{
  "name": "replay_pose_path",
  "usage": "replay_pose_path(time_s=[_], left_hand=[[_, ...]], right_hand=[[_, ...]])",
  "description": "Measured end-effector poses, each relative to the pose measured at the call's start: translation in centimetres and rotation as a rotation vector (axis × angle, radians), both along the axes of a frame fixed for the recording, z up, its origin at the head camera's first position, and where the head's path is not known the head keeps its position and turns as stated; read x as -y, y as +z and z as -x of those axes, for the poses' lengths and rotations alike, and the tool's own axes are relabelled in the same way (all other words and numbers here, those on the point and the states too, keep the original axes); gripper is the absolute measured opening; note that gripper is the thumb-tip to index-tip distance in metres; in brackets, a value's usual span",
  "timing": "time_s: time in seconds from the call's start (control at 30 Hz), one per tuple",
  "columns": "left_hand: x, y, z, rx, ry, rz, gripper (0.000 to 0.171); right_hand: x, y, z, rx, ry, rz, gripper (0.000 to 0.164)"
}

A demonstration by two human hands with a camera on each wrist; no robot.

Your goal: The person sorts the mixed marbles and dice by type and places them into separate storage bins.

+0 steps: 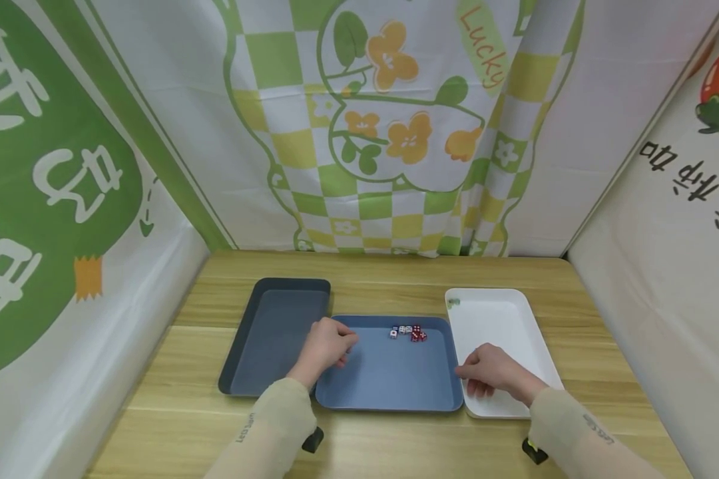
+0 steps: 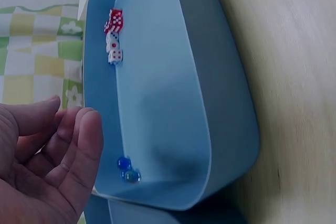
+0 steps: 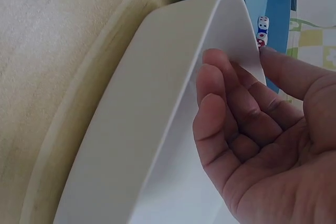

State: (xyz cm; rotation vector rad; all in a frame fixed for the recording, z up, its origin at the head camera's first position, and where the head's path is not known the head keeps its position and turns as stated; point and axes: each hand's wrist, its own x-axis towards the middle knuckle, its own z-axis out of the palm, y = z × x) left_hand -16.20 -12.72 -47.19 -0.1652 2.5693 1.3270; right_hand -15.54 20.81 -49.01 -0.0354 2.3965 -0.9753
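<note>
My left hand (image 1: 328,344) hovers over the left end of the blue tray (image 1: 389,392), fingers loosely bent and thumb apart, holding nothing. In the left wrist view, blue glass marbles (image 2: 126,169) lie in a corner of that tray, hidden behind the hand in the head view. White dice (image 1: 402,330) and red dice (image 1: 418,333) sit together along its far side, toward the right. Over the near left part of the white tray (image 1: 539,332), my right hand (image 1: 491,368) has its fingers loosely curled around nothing. Small green pieces (image 1: 453,303) lie in that tray's far left corner.
A dark grey-blue tray (image 1: 275,332) stands left of the blue one, so the three trays sit side by side on the wooden table (image 1: 389,446). Behind the table hangs a patterned curtain (image 1: 389,219), with printed cloth at both sides.
</note>
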Motion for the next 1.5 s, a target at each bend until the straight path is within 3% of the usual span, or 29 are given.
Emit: replay_pose_path(time_s=[0.43, 0.63, 1.1, 1.5], left_hand=[[-1.9, -0.8, 0.1, 0.009, -0.042, -0.079, 0.020], [-2.6, -1.3, 0.2, 0.018, -0.011, -0.136, 0.019], [-4.4, -2.6, 1.2, 0.010, 0.138, -0.218, 0.025], [-5.9, -3.9, 2.0, 0.007, 0.152, -0.207, 0.025]], right_hand=[[0.7, 0.1, -0.7, -0.062, 0.002, -0.025, 0.030], [1.0, -0.1, -0.7, -0.071, -0.031, -0.041, 0.029], [1.2, -0.6, -1.0, -0.082, -0.104, -0.014, 0.026], [1.2, -0.6, -1.0, -0.062, -0.109, -0.024, 0.026]])
